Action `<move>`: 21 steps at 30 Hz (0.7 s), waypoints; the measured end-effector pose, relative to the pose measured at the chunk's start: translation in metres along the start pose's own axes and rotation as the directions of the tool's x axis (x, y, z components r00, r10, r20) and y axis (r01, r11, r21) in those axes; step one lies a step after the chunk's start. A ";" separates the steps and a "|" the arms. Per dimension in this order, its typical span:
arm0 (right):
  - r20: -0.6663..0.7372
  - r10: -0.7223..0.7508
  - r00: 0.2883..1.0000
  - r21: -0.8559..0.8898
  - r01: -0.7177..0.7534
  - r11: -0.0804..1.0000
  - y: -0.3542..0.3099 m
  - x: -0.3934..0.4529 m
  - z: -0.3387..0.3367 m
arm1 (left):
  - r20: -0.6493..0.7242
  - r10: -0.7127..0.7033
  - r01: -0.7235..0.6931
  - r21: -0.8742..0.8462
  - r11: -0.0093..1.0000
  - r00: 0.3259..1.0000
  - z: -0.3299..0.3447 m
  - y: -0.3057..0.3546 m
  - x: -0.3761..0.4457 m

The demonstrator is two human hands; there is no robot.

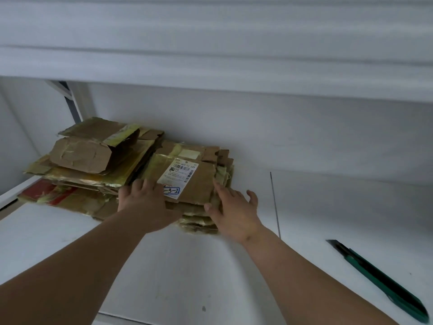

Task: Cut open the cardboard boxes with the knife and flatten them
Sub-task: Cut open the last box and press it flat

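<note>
White laminate covers the desk [164, 266], which runs back to a pale wall under a white shelf edge, with a grey metal upright [72, 106] in the far left corner. Flattened cardboard boxes [187, 181], brown with yellowish tape, lie stacked at the far left of the desk against the wall; the top one on the right carries a white shipping label [180, 174]. The left hand [143, 202] rests flat on the stack's near edge, fingers straight, its grip holding nothing. The right hand [232, 212] touches the stack's right edge with fingers spread, grip likewise loose. The knife [377, 280], green and black, lies on the near right of the desk, well apart from both hands. Bare desk surface lies between the stack and the knife, crossed by a thin dark seam [275, 205].
</note>
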State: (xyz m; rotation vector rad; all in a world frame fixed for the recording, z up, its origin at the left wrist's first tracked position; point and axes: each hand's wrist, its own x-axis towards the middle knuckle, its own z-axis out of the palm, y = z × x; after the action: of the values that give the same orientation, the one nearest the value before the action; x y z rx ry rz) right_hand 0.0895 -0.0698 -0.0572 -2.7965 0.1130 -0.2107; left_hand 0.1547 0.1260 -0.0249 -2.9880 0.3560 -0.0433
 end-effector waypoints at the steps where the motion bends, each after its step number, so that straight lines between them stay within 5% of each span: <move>1: -0.023 0.007 1.000 0.015 -0.007 1.000 0.003 -0.004 -0.002 | -0.018 0.000 0.000 -0.019 1.000 1.000 -0.003 0.004 -0.002; 10: -0.117 0.105 0.988 -0.063 -0.113 0.992 0.062 -0.054 -0.016 | -0.246 0.168 -0.194 -0.083 0.978 0.955 -0.019 0.080 -0.024; 17: -0.092 0.286 0.954 -0.183 -0.299 0.937 0.152 -0.111 -0.056 | -0.212 0.251 -0.280 -0.118 0.953 0.944 -0.022 0.169 -0.050; 21: 0.047 0.408 0.912 -0.235 -0.387 0.892 0.208 -0.146 -0.083 | -0.156 0.274 -0.297 -0.149 0.943 0.949 -0.024 0.229 -0.065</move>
State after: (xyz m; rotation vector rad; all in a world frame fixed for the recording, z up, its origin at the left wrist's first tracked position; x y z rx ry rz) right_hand -0.0789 -0.2776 -0.0686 -2.9129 0.7219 0.0405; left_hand 0.0373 -0.0828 -0.0325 -3.0726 0.8474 -0.1933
